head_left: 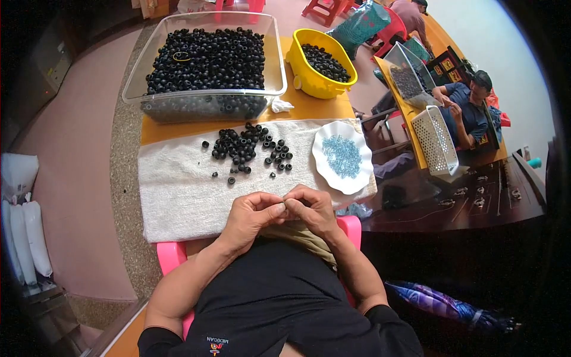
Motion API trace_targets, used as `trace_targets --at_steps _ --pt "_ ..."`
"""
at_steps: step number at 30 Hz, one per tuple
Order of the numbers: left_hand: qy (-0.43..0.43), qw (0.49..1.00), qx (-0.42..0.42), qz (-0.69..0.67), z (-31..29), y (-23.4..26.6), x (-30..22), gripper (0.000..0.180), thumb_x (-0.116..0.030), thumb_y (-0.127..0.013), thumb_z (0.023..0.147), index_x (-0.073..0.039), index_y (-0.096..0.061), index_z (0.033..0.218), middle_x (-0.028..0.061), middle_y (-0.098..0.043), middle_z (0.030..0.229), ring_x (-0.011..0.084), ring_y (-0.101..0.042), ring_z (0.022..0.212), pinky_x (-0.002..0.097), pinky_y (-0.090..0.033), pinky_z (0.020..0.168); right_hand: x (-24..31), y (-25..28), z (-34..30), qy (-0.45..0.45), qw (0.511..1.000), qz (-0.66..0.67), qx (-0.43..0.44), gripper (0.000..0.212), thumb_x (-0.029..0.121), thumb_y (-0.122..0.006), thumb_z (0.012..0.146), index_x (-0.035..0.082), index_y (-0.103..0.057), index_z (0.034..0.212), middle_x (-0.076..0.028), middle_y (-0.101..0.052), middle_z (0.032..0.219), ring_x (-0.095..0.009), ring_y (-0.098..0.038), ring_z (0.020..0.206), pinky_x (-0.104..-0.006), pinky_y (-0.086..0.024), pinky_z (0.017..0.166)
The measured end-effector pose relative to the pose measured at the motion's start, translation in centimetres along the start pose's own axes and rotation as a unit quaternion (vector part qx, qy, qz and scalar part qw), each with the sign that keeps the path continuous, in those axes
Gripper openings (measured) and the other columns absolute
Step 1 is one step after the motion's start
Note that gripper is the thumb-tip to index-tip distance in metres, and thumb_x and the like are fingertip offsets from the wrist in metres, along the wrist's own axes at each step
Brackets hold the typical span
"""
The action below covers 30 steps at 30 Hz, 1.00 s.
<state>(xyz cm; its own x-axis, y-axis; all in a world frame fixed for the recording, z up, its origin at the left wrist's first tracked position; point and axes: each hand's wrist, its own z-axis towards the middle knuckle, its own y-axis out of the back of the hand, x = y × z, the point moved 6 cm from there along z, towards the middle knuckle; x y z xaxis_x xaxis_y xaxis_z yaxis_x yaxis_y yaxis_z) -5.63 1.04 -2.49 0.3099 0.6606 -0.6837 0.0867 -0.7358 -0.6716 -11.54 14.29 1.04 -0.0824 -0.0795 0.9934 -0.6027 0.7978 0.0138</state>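
Note:
My left hand (254, 215) and my right hand (311, 209) meet at the near edge of the towel, thumbs and forefingers pinched tip to tip. Whatever sits between the fingertips is too small and too covered to make out. Just beyond them, a loose pile of small black hollow round pieces (238, 144) lies on the whitish towel (178, 190). To the right of the pile, a white scalloped plate (322, 132) holds many tiny clear-blue pieces (342, 156).
A large clear plastic bin (276, 80) full of black pieces stands at the back, beside a yellow tub (318, 88) of the same. At right, a co-worker (467, 113) sits by a white perforated basket (437, 143). A folded umbrella (446, 303) lies at lower right.

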Motion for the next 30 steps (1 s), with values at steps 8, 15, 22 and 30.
trace_targets --at_steps 8,15,22,30 --pt "-0.021 0.999 0.027 0.022 0.0 -0.4 0.0 0.018 -0.005 -0.066 0.090 0.003 -0.062 0.105 0.0111 -0.068 0.093 0.0173 -0.067 0.083 0.0284 -0.056 0.076 -1.5 0.1 0.0 -0.108 0.980 0.164 0.022 0.014 0.013 -0.067 0.091 -0.001 -0.066 0.089 -0.005 -0.067 0.077 -0.011 -0.062 0.068 -0.0227 -0.050 0.062" --pt "-0.009 1.000 0.023 -0.006 0.0 -0.3 0.0 0.015 -0.005 -0.066 0.090 0.000 -0.062 0.103 0.0102 -0.068 0.093 0.0166 -0.067 0.082 0.0280 -0.057 0.075 0.2 -0.2 -0.4 0.019 0.999 0.025 0.003 0.013 0.010 -0.064 0.092 -0.004 -0.066 0.095 -0.008 -0.065 0.089 -0.012 -0.062 0.069 -0.0236 -0.050 0.064" --pt "0.000 0.998 -0.002 -0.058 0.0 0.2 0.1 0.012 -0.005 -0.065 0.091 -0.003 -0.059 0.100 0.0075 -0.068 0.092 0.0150 -0.067 0.082 0.0275 -0.058 0.074 3.5 -1.7 -1.6 0.246 0.937 -0.249 -0.012 0.021 0.003 -0.062 0.091 -0.001 -0.063 0.111 -0.013 -0.059 0.090 -0.021 -0.061 0.078 -0.0290 -0.049 0.066" --pt "-0.013 0.999 -0.003 -0.050 -0.1 0.1 -0.1 0.011 -0.005 -0.065 0.090 -0.003 -0.059 0.099 0.0069 -0.068 0.091 0.0139 -0.067 0.081 0.0272 -0.057 0.074 4.2 0.5 1.8 0.232 0.918 -0.321 -0.024 0.016 0.000 -0.065 0.085 0.001 -0.066 0.101 -0.011 -0.062 0.082 -0.021 -0.060 0.065 -0.0305 -0.047 0.059"
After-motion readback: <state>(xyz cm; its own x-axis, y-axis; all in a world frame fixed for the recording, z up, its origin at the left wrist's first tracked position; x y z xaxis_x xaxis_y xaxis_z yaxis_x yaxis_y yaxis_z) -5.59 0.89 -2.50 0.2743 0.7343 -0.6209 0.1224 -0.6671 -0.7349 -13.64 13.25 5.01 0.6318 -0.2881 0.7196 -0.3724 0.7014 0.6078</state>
